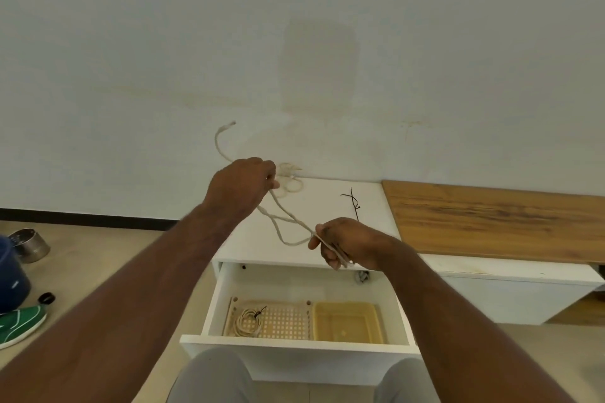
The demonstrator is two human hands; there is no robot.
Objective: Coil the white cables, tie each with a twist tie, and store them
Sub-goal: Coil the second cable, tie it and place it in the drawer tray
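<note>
A pale wall (294,42) fills the upper view, with a dark skirting (82,215) at its foot on the left. Below it stands a low white cabinet (255,239), and a wooden board (491,222) lies along the bench to its right. The cabinet's drawer (294,345) is pulled out beneath both arms; it holds a perforated tray (284,321) on the left and a yellow tub (347,321) just beside it on the right. A coiled cable (248,321), tied with a dark tie, lies at the left end of the tray.

On the floor at far left are a blue bucket (9,275), a green shoe (19,324), a metal bowl (29,244) and a small black cap (46,298).

The left hand (242,183) is raised, fingers curled round the loose cable (281,216), whose free end arcs up in front of the wall. The right hand (347,244), lower and over the cabinet's front edge, pinches gathered strands of the same cable; a slack loop hangs between the hands. A second cable (291,180) lies on the cabinet top behind the left hand, partly hidden by it. Black ties (353,203) lie on the top near the right hand.
</note>
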